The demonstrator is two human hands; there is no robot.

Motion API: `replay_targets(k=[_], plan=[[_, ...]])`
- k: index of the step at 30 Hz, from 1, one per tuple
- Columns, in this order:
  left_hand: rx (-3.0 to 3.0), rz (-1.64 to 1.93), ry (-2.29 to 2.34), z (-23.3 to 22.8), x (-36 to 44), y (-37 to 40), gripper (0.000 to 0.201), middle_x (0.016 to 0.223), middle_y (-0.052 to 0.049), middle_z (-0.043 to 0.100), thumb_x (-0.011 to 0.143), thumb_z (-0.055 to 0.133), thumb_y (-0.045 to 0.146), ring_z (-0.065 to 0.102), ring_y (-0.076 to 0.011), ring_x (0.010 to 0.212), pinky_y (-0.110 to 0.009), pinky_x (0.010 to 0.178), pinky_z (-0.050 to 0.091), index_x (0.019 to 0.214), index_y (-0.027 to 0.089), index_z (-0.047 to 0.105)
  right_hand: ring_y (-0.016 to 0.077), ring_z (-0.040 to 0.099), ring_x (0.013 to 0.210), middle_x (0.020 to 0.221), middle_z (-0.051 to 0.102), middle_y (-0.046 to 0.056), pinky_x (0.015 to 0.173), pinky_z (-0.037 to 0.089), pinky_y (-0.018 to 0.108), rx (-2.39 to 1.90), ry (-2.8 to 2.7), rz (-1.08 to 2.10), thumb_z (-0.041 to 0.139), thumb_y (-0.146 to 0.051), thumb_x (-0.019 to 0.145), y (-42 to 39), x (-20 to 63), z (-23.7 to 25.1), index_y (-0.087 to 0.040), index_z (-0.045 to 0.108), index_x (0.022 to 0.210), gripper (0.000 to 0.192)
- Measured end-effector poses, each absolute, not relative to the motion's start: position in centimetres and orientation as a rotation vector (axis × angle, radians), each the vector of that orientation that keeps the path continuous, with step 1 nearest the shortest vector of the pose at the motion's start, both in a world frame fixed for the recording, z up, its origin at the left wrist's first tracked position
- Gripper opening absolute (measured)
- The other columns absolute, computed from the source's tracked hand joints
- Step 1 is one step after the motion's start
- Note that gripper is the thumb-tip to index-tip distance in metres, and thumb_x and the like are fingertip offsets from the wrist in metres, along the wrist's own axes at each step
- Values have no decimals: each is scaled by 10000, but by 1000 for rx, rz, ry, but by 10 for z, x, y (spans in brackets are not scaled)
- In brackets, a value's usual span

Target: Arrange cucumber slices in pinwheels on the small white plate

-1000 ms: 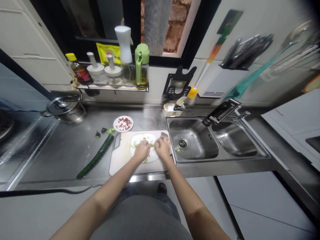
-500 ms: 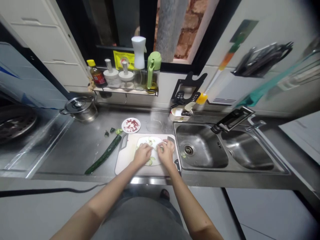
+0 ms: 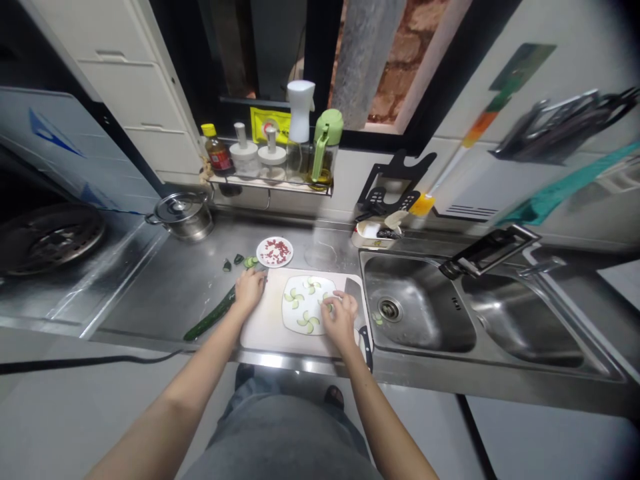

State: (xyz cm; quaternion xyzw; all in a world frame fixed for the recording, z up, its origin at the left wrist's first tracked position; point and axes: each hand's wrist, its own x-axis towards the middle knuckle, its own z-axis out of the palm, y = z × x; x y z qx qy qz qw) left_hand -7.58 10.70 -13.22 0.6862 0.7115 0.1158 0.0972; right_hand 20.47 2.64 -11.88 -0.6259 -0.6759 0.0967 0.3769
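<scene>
- A lidded steel pot (image 3: 181,215) stands at the back left of the stainless worktop (image 3: 165,293), beside a round stove grate at the far left.
- A whole length of cucumber (image 3: 210,315) lies uncut on the worktop, left of the cutting board (image 3: 265,327); by my reading this part is left to slice. A few cut ends (image 3: 240,261) lie behind it, near a small dish of chopped red chilli (image 3: 275,251).
- The left hand (image 3: 249,288) rests at the board's left edge, fingers curled down close to the cucumber's end; I cannot tell whether it grips anything.
- Cucumber slices (image 3: 303,305) are laid out on a white plate (image 3: 289,321) in the middle of the board, so slicing and plating look partly done.
- The right hand (image 3: 340,317) is at the plate's right rim, fingertips pinched on a slice.
- A knife (image 3: 361,313) lies along the board's right edge, not held.
- Right of it is a double steel sink (image 3: 450,333) with a few scraps by the drain.
- Behind, a shelf of bottles under a window; utensils hang on the right wall.
</scene>
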Motion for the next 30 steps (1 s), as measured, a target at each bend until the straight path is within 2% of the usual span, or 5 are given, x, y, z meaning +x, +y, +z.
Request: replay_targets(k=[6, 15, 25, 30], plan=[[2166, 181, 2001, -128, -75, 116, 315, 1082, -116, 645, 943, 435, 300, 525, -284, 1069, -401, 900, 381, 1044, 245, 728, 290, 424, 1123, 1091, 569, 107, 1009, 334, 485, -1589, -1749, 232, 551, -242, 863, 22, 206, -121, -197, 664, 798, 139], [2264, 85, 1934, -129, -76, 120, 284, 1111, -135, 641, 932, 455, 274, 509, -295, 1081, -407, 885, 359, 941, 208, 731, 288, 421, 1119, 1085, 566, 109, 1001, 352, 480, -1606, -1729, 232, 534, -231, 864, 16, 209, -123, -195, 654, 795, 142], [2323, 40, 1868, -126, -75, 119, 302, 1102, -141, 639, 919, 420, 226, 519, -283, 1054, -402, 877, 364, 913, 181, 718, 279, 431, 1100, 1071, 567, 99, 1000, 351, 478, -1617, -1722, 243, 529, -228, 862, 14, 209, -123, -197, 652, 793, 144], [2241, 136, 1924, -126, -74, 115, 273, 1089, -120, 651, 894, 455, 259, 536, -275, 1055, -388, 882, 387, 913, 199, 721, 283, 429, 1104, 1071, 569, 100, 997, 350, 484, -1616, -1722, 252, 526, -228, 857, 14, 209, -121, -197, 653, 795, 145]])
